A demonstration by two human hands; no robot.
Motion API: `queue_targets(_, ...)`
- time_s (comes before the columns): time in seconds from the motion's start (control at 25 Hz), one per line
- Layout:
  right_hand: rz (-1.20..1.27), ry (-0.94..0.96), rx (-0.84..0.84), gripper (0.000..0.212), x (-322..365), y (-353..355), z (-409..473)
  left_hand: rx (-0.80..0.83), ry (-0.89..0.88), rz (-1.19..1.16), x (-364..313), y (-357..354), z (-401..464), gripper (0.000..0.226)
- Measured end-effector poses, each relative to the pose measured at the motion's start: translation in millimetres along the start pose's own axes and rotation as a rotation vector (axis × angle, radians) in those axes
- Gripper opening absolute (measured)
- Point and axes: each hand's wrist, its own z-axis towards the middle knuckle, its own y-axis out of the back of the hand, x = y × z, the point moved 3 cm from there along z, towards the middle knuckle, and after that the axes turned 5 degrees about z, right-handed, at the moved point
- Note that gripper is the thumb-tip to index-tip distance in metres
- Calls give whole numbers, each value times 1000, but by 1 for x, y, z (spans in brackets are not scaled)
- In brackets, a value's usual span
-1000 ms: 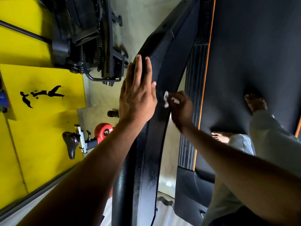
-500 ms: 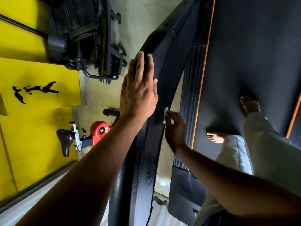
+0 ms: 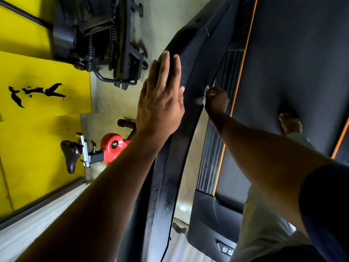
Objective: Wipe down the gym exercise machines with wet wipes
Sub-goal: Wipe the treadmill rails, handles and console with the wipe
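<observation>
One treadmill side rail (image 3: pixel 190 103) under way, part done by my reckoning: left hand (image 3: pixel 160 103) flat and open on it, right hand (image 3: pixel 216 101) in a clenched grip on the wipe (image 3: pixel 205 95) against its inner edge; lower rail and exercise bike (image 3: pixel 111 146) left.

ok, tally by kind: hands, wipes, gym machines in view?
Hands: 2, left hand flat on the treadmill rail, right hand holding the wipe
Wipes: 1, white wipe
Machines: 3, treadmill, red exercise bike, black machine
Total: 6
</observation>
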Motion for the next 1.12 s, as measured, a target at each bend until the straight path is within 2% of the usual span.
queue_targets(0.12, 62, 58, 24, 27, 5, 8, -41, -3, -21, 3, -3, -1, 0, 66)
queue_targets(0.24, 164, 188, 82, 26, 2, 19, -134, 37, 16, -47, 1, 2, 1, 68)
queue_targets(0.32, 194, 137, 208, 23, -12, 26, -202, 75, 34, -126, 1, 6, 3, 68)
queue_targets(0.44, 169, 105, 400, 18, -15, 44, -271, 69, -34, -250, 3, 13, -13, 66)
queue_targets(0.52, 123, 168, 393, 19, 0, 48, -252, 34, -89, -246, 14, 13, -60, 65)
queue_targets(0.68, 42, 321, 137, 8, 67, 35, -135, 6, 21, -242, 19, 10, -201, 70)
queue_targets(0.8, -46, 432, 18, 9, 107, 33, -80, -24, 46, -214, 19, 3, -224, 64)
queue_targets(0.96, 4, 379, 37, 17, 102, 37, -138, -31, 40, -209, 21, 0, -217, 60)
queue_targets(1.12, 99, 355, 343, 18, 38, 52, -273, -21, 77, -202, 19, 0, -218, 60)
